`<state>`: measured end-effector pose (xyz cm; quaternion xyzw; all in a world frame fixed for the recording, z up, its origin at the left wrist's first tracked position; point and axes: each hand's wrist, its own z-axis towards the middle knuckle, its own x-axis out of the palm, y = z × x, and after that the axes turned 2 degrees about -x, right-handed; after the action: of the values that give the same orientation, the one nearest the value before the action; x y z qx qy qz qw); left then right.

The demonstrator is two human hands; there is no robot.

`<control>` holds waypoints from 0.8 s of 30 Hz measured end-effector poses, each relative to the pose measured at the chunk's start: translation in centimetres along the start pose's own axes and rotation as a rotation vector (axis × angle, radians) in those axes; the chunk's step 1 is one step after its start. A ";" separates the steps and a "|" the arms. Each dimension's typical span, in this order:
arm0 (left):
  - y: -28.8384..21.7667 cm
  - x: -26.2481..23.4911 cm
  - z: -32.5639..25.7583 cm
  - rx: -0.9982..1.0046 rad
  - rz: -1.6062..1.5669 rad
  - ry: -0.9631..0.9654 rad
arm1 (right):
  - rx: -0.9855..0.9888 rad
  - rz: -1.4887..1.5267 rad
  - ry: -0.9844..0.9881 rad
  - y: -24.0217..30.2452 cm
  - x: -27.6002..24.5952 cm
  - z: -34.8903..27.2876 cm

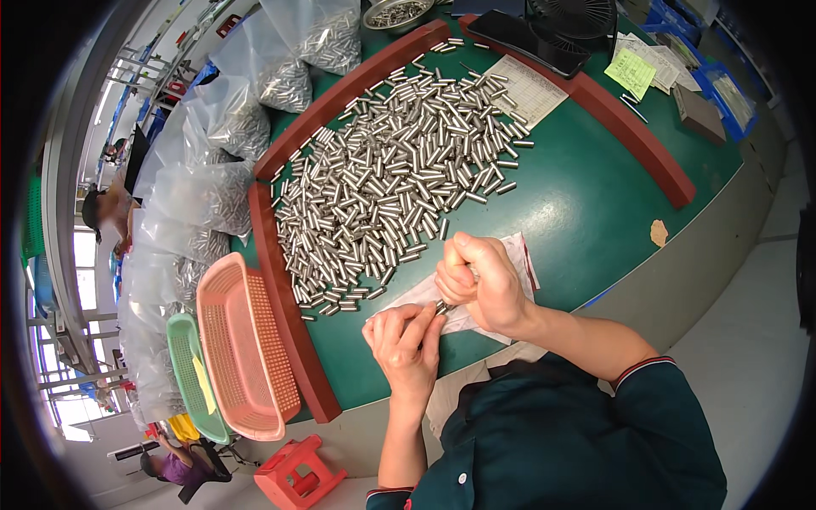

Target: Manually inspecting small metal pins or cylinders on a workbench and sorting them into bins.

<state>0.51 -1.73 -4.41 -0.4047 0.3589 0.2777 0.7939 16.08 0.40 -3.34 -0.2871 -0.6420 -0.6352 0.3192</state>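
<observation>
Far left of the fingers: two people, (110, 208) (180, 466) small and blurred, detail not readable. Nearer, clear plastic bags (234, 127) with metal pieces inside; film clouds the contents and the bags overlap, so count uncertain. Below these, still left of the fingers, a green basket (180, 340), partly covered by a pink basket (276, 361). Then a red bar (289, 331), between pink basket and pin pile.

Pin pile (382, 178): beyond the left fingers, heaped on the green table (603, 221); lower layers hidden by upper ones.

Left hand (404, 344): back upward, fingers bent and close together. Thumb and index pinch short pins (441, 307), of which only the ends show; number held cannot be told. Palm side hidden.

Cloth (520, 259): pale, under both hands, middle covered by them.

Right hand (489, 285): just right of the left fingertips, fingers curled into a fist, thumb laid along the top. Lower fingers come near the short pins; contact unclear. Fist contents cannot be made out.

Beyond the right fingers: printed sheet (535, 93), left edge under pins. Further off, a black fan (582, 15), cut by the upper edge. Far right, a blue bin (738, 110), contents indistinct.
</observation>
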 end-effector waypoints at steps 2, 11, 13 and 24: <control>0.0 0.0 0.0 -0.003 -0.002 0.000 | 0.001 -0.007 0.007 0.0 0.1 0.1; 0.1 0.0 0.1 -0.023 -0.048 0.009 | 0.005 -0.045 -0.001 0.0 0.5 0.1; 0.0 0.0 0.2 -0.022 -0.055 0.010 | 0.006 -0.063 -0.007 -0.1 0.6 0.0; 0.2 0.0 0.4 -0.049 -0.106 0.027 | -0.086 -0.238 -0.004 -0.7 1.5 -0.4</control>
<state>0.48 -1.23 -4.32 -0.4464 0.3407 0.2384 0.7924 14.59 -0.08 -2.61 -0.2237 -0.6441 -0.6951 0.2278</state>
